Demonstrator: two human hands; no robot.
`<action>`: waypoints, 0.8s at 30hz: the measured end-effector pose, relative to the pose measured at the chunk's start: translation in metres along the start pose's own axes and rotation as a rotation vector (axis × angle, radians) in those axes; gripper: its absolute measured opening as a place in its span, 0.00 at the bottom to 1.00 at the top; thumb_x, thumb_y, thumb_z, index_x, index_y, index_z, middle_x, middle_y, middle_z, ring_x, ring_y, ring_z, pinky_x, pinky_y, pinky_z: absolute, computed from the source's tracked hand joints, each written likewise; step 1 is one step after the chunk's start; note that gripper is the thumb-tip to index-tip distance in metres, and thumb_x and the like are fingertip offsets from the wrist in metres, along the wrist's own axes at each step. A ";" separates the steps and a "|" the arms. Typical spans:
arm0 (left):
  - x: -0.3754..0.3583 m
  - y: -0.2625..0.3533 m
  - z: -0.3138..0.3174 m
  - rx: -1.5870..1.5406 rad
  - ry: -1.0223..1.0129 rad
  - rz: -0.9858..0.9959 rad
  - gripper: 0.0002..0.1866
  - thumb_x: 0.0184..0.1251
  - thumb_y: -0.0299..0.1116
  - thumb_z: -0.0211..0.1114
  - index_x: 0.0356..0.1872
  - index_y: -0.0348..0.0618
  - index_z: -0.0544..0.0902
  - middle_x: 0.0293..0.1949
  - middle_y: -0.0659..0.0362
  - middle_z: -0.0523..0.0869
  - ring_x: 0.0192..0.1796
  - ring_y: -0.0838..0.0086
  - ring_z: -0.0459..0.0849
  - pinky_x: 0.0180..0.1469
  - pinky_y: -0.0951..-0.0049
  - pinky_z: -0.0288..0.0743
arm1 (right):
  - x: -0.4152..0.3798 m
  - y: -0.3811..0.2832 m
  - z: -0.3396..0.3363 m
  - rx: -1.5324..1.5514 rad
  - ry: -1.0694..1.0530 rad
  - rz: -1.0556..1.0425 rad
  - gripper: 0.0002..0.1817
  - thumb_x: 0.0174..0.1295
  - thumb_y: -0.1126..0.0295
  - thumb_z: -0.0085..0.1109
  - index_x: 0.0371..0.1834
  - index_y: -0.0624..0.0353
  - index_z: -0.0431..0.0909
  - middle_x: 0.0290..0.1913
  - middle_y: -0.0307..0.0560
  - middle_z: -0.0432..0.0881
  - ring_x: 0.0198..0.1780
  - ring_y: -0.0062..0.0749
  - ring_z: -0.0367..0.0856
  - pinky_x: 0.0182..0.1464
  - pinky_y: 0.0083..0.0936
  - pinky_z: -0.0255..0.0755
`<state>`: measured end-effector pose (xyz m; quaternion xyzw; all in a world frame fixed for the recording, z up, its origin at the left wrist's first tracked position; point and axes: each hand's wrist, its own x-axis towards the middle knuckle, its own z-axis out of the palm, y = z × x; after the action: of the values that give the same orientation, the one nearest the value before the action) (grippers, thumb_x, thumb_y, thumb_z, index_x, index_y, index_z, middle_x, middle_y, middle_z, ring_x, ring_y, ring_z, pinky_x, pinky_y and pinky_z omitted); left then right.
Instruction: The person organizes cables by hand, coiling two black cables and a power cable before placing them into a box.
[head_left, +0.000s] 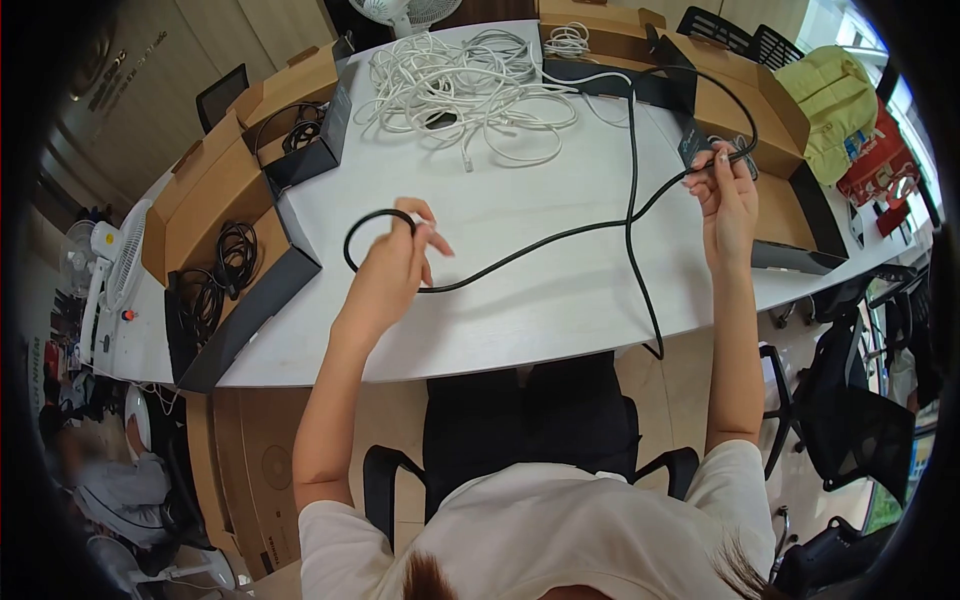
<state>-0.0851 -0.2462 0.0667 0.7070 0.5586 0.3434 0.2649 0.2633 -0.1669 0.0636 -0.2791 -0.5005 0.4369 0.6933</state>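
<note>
White surface carries a heap of white cables between cardboard boxes. Left hand fingers closed on a loop of black cable; right hand fingers pinch its far end, raised above the surface.

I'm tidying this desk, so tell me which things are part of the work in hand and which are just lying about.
In hand:
black cable, looped by the left hand
its black adapter, by the right hand

Lying about:
white cables heaped on the table
cardboard boxes with coiled black cords
fan
</note>
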 end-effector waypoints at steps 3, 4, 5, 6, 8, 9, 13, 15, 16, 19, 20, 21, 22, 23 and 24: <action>-0.010 0.007 -0.005 0.061 -0.322 -0.046 0.08 0.72 0.32 0.40 0.44 0.38 0.64 0.19 0.56 0.80 0.17 0.79 0.72 0.23 0.81 0.63 | 0.012 -0.005 -0.007 0.036 0.007 -0.010 0.11 0.70 0.69 0.43 0.48 0.64 0.67 0.35 0.45 0.77 0.30 0.21 0.78 0.34 0.12 0.72; -0.014 0.013 -0.010 0.055 -0.422 -0.048 0.08 0.71 0.31 0.41 0.43 0.38 0.65 0.16 0.57 0.78 0.17 0.79 0.72 0.23 0.81 0.62 | 0.016 -0.004 -0.008 0.060 0.004 -0.004 0.11 0.70 0.69 0.43 0.48 0.64 0.67 0.34 0.45 0.77 0.30 0.21 0.77 0.34 0.13 0.72; -0.019 0.024 -0.013 -0.052 -0.458 -0.120 0.07 0.68 0.31 0.48 0.38 0.39 0.68 0.12 0.63 0.74 0.15 0.81 0.71 0.21 0.81 0.60 | 0.020 -0.003 -0.009 0.082 -0.001 0.001 0.11 0.70 0.69 0.43 0.48 0.64 0.67 0.34 0.45 0.77 0.30 0.21 0.77 0.34 0.13 0.72; -0.022 0.030 -0.019 -0.074 -0.581 -0.124 0.07 0.67 0.32 0.50 0.37 0.39 0.69 0.12 0.64 0.74 0.14 0.82 0.70 0.20 0.81 0.59 | 0.025 -0.002 -0.010 0.103 -0.007 0.007 0.11 0.70 0.69 0.43 0.48 0.64 0.67 0.34 0.44 0.76 0.30 0.21 0.77 0.34 0.13 0.71; -0.027 0.037 -0.032 -0.121 -0.824 -0.136 0.08 0.65 0.33 0.54 0.33 0.39 0.71 0.12 0.66 0.72 0.12 0.83 0.70 0.19 0.82 0.58 | 0.033 0.004 -0.011 0.125 -0.023 0.020 0.10 0.69 0.69 0.44 0.48 0.64 0.68 0.34 0.43 0.76 0.28 0.20 0.75 0.32 0.12 0.69; -0.032 0.039 -0.034 -0.277 -0.885 -0.159 0.10 0.64 0.34 0.56 0.29 0.38 0.73 0.10 0.66 0.72 0.10 0.85 0.68 0.15 0.83 0.56 | 0.033 0.008 -0.006 0.119 -0.038 0.032 0.10 0.69 0.69 0.45 0.48 0.63 0.68 0.34 0.43 0.76 0.28 0.19 0.75 0.32 0.12 0.69; -0.045 0.024 -0.032 -1.046 -0.984 0.077 0.16 0.70 0.34 0.50 0.23 0.35 0.70 0.07 0.63 0.68 0.06 0.82 0.65 0.09 0.84 0.54 | 0.028 0.036 0.012 0.176 -0.021 0.332 0.11 0.68 0.68 0.47 0.48 0.63 0.69 0.34 0.43 0.77 0.28 0.18 0.74 0.29 0.11 0.69; -0.045 0.030 -0.022 -1.560 -1.006 0.088 0.17 0.71 0.36 0.46 0.22 0.39 0.68 0.07 0.62 0.67 0.04 0.81 0.64 0.07 0.83 0.50 | 0.021 0.043 0.021 0.221 -0.048 0.567 0.13 0.67 0.68 0.49 0.49 0.64 0.69 0.39 0.47 0.78 0.30 0.19 0.75 0.32 0.12 0.73; -0.044 0.035 -0.016 -1.818 -0.999 0.098 0.17 0.72 0.37 0.44 0.21 0.40 0.66 0.06 0.62 0.67 0.04 0.81 0.63 0.06 0.82 0.48 | 0.014 0.041 0.033 0.217 -0.049 0.675 0.14 0.67 0.67 0.49 0.50 0.64 0.70 0.43 0.50 0.79 0.30 0.20 0.76 0.35 0.12 0.75; -0.034 0.043 -0.005 -2.086 -0.913 0.278 0.13 0.72 0.37 0.38 0.27 0.43 0.62 0.08 0.62 0.66 0.03 0.82 0.57 0.05 0.82 0.44 | 0.000 0.035 0.052 0.223 -0.193 0.836 0.17 0.67 0.63 0.49 0.50 0.66 0.69 0.53 0.58 0.75 0.38 0.26 0.78 0.44 0.19 0.77; -0.032 0.045 -0.004 -2.194 -0.836 0.283 0.12 0.72 0.36 0.37 0.29 0.43 0.62 0.08 0.62 0.66 0.03 0.82 0.56 0.06 0.82 0.44 | -0.006 0.022 0.059 0.098 -0.254 0.838 0.19 0.68 0.61 0.47 0.50 0.68 0.69 0.55 0.56 0.74 0.41 0.28 0.78 0.46 0.19 0.76; -0.030 0.045 -0.003 -2.201 -0.755 0.303 0.14 0.74 0.41 0.36 0.32 0.45 0.63 0.11 0.65 0.64 0.05 0.84 0.53 0.07 0.83 0.42 | -0.009 0.018 0.059 0.055 -0.303 0.816 0.21 0.68 0.60 0.47 0.53 0.68 0.68 0.56 0.56 0.73 0.45 0.29 0.77 0.49 0.21 0.74; -0.027 0.044 -0.003 -2.203 -0.682 0.328 0.15 0.74 0.43 0.35 0.33 0.44 0.64 0.11 0.65 0.63 0.06 0.84 0.53 0.08 0.83 0.44 | -0.013 0.015 0.059 0.013 -0.353 0.795 0.23 0.68 0.58 0.47 0.56 0.67 0.67 0.58 0.56 0.73 0.49 0.31 0.76 0.52 0.22 0.72; -0.023 0.044 -0.002 -2.201 -0.610 0.355 0.17 0.75 0.45 0.34 0.34 0.43 0.65 0.12 0.64 0.63 0.07 0.84 0.54 0.08 0.83 0.45 | -0.015 0.012 0.059 -0.030 -0.405 0.773 0.25 0.68 0.57 0.46 0.59 0.67 0.66 0.59 0.56 0.72 0.52 0.33 0.76 0.54 0.23 0.70; -0.020 0.044 -0.002 -2.196 -0.537 0.382 0.19 0.75 0.46 0.34 0.35 0.42 0.65 0.12 0.64 0.63 0.08 0.84 0.55 0.09 0.82 0.46 | -0.017 0.007 0.059 -0.244 -0.476 0.634 0.25 0.68 0.57 0.46 0.60 0.66 0.66 0.60 0.54 0.71 0.55 0.34 0.74 0.56 0.24 0.68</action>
<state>-0.0622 -0.2757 0.0978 0.2183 -0.2334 0.5182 0.7933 0.2038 -0.1818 0.0701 -0.3909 -0.5841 0.6187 0.3510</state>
